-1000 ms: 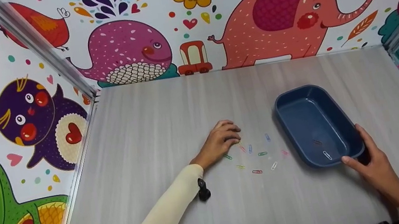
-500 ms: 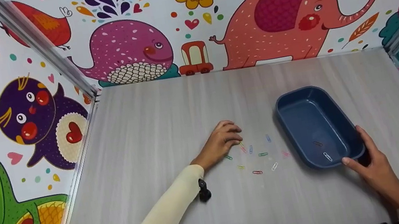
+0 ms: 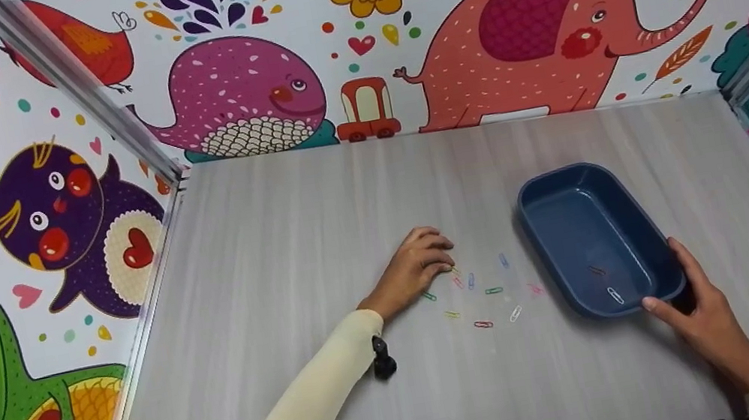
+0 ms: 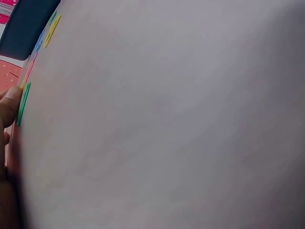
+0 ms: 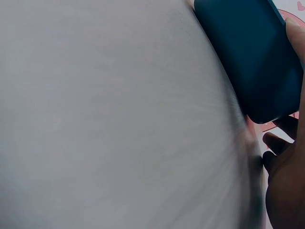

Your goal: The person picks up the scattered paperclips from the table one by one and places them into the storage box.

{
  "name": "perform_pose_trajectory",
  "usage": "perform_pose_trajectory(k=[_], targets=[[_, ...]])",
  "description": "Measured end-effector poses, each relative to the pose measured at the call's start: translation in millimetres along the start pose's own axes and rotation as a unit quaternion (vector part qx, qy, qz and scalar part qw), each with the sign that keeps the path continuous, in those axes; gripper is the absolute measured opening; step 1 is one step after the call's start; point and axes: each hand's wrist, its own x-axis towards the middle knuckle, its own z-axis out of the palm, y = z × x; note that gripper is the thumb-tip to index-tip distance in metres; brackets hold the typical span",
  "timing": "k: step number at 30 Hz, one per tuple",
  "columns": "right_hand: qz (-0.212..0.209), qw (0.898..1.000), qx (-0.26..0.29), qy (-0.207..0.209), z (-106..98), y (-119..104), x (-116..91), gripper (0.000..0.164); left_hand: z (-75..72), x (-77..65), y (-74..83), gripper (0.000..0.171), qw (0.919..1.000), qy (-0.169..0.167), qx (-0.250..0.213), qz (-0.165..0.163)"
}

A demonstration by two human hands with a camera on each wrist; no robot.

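In the head view my left hand (image 3: 411, 271) rests low over the tabletop, fingers curled, with thumb and forefinger pinching at the end of a yellow paper clip (image 3: 455, 271). A pink paper clip (image 3: 458, 282) and a blue paper clip (image 3: 471, 281) lie right beside it. The green paper clip (image 4: 24, 104) close under the thumb shows in the left wrist view. My right hand (image 3: 705, 322) grips the near right corner of a dark blue plastic tub (image 3: 540, 243), thumb on the rim. Inside the tub lie a white paper clip (image 3: 615, 295) and a dim brownish clip shape (image 3: 597, 270).
Between hand and tub several more clips are scattered, among them a red paper clip (image 3: 483, 324), a white paper clip (image 3: 516, 313) and a second pink paper clip (image 3: 535, 288). Walls printed with cartoon animals (image 3: 249, 94) enclose the grey wood-look tabletop (image 3: 271, 227).
The left fingertips shift only slightly at the yellow paper clip, which turns a little beside them. The right hand keeps its grip on the tub, and the tub stays in place.
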Motion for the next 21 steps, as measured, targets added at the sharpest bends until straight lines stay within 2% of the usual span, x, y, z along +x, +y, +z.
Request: perform_pose_trajectory(k=[7,15,21], targets=[[-0.001,1.0,0.002,0.0,-0.2,1.0,0.5,0.106,1.6,0.2,1.1,0.008,0.9999,0.011,0.004,-0.005],[-0.003,1.0,-0.001,0.003,0.0,-3.3,0.9,0.103,3.3,2.6,1.9,0.006,0.9995,0.006,0.027,-0.016],[0.004,1.0,-0.003,0.002,0.1,-4.1,-0.2,0.103,1.9,3.6,4.5,0.009,0.9979,-0.014,0.035,-0.053]])
